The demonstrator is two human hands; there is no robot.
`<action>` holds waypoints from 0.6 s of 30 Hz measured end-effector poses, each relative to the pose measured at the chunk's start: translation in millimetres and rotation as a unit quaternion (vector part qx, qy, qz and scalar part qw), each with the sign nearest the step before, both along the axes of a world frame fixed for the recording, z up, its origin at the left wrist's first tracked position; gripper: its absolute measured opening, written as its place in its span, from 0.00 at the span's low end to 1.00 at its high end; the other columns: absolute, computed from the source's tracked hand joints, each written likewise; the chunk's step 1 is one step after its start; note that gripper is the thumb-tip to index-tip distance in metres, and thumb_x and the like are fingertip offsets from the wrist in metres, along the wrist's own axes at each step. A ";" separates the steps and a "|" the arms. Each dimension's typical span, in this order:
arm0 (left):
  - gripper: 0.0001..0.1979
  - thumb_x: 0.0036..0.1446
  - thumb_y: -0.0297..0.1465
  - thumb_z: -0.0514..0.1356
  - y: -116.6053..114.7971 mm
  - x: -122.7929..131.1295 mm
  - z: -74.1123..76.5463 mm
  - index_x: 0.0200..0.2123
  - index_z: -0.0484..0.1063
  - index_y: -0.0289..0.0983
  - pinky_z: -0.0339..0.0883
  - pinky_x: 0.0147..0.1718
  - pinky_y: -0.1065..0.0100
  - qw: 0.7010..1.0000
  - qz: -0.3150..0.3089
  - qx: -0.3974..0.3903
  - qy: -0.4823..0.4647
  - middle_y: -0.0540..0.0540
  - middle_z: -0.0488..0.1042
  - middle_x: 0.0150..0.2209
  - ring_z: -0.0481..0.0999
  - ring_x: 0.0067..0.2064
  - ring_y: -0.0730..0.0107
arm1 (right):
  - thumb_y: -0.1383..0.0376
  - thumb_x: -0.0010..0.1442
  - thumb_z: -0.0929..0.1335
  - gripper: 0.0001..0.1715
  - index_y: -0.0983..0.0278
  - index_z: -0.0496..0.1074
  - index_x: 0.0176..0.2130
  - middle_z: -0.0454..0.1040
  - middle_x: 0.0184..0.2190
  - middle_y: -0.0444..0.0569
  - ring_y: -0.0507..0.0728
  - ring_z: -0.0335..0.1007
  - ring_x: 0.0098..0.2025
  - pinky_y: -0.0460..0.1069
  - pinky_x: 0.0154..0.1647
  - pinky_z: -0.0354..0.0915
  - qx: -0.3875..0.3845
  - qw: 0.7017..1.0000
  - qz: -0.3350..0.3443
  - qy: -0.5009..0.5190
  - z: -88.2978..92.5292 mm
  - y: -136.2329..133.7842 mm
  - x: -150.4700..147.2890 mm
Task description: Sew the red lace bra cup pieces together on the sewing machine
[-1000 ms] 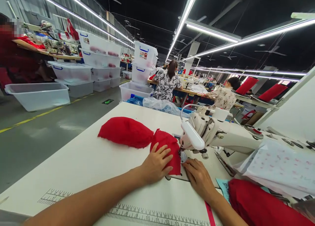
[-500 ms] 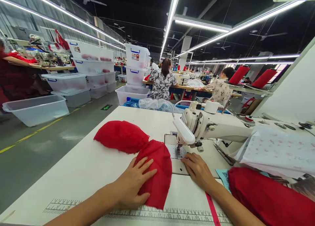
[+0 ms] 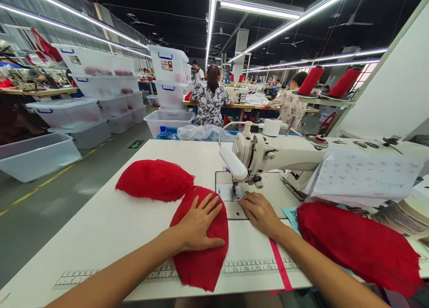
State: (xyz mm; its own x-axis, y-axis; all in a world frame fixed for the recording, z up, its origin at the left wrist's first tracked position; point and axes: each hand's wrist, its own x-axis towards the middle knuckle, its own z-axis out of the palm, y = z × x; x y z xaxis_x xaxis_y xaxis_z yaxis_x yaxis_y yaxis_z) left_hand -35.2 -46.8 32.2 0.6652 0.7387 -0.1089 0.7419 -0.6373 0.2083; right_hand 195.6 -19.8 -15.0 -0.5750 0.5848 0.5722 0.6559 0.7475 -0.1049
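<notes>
My left hand (image 3: 198, 223) lies flat with fingers spread on a red fabric piece (image 3: 201, 259) on the white sewing table (image 3: 110, 227). That piece joins a second red piece (image 3: 154, 180) lying further back to the left. My right hand (image 3: 259, 212) rests palm down on the table just in front of the sewing machine's needle plate (image 3: 228, 191), its fingers together and nothing visibly held. The white sewing machine head (image 3: 248, 154) stands right above the plate.
A pile of red fabric (image 3: 355, 243) lies at my right, with printed papers (image 3: 365, 174) above it. Clear plastic bins (image 3: 33, 151) stand along the aisle at left. Other people sit at sewing tables (image 3: 210, 101) ahead. Red thread cones (image 3: 311, 81) stand at the right.
My left hand has drawn the red piece away from the needle toward me and to the left. The right hand stays beside the needle plate. My view has tilted down.
</notes>
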 end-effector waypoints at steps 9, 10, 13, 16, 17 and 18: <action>0.14 0.58 0.29 0.49 29.7 20.2 4.8 0.46 0.68 0.35 0.61 0.47 0.61 0.991 0.069 0.095 -0.065 0.41 0.68 0.49 0.67 0.48 0.61 | 0.72 0.61 0.58 0.15 0.66 0.68 0.43 0.68 0.31 0.51 0.55 0.60 0.34 0.51 0.36 0.58 0.002 0.993 0.103 -0.048 7.1 -9.9 -18.1; 0.11 0.57 0.27 0.51 34.6 23.7 3.9 0.42 0.70 0.36 0.62 0.44 0.63 0.991 0.066 0.094 -0.062 0.42 0.70 0.45 0.68 0.45 0.61 | 0.72 0.61 0.58 0.14 0.65 0.69 0.42 0.68 0.31 0.51 0.55 0.59 0.33 0.51 0.35 0.58 0.004 0.993 0.101 -0.057 7.3 -10.1 -20.0; 0.04 0.52 0.25 0.56 42.3 30.7 -2.0 0.30 0.70 0.37 0.63 0.37 0.67 0.993 0.056 0.090 -0.056 0.46 0.71 0.35 0.69 0.38 0.64 | 0.71 0.61 0.58 0.14 0.64 0.70 0.41 0.67 0.31 0.50 0.55 0.58 0.32 0.51 0.34 0.57 0.007 0.993 0.094 -0.068 7.2 -9.9 -22.9; 0.06 0.53 0.23 0.54 41.8 31.3 -9.0 0.27 0.68 0.36 0.62 0.36 0.66 0.989 0.083 0.110 -0.061 0.46 0.70 0.34 0.68 0.37 0.64 | 0.72 0.60 0.58 0.14 0.64 0.71 0.39 0.66 0.31 0.50 0.55 0.57 0.33 0.51 0.34 0.57 -0.007 0.995 0.091 -0.044 5.9 -10.0 -23.2; 0.06 0.54 0.23 0.52 41.3 30.4 -11.0 0.28 0.67 0.36 0.62 0.36 0.65 0.986 0.100 0.121 -0.062 0.45 0.69 0.34 0.67 0.37 0.63 | 0.72 0.59 0.58 0.15 0.64 0.71 0.39 0.66 0.31 0.50 0.55 0.57 0.33 0.50 0.34 0.57 -0.015 0.995 0.090 -0.032 5.4 -10.3 -23.1; 0.07 0.55 0.23 0.51 41.1 29.3 -12.6 0.28 0.67 0.35 0.61 0.36 0.63 0.982 0.117 0.132 -0.064 0.44 0.69 0.34 0.67 0.38 0.62 | 0.73 0.59 0.58 0.15 0.64 0.71 0.39 0.66 0.31 0.50 0.55 0.57 0.33 0.50 0.34 0.57 -0.024 0.996 0.089 -0.022 4.8 -10.7 -23.1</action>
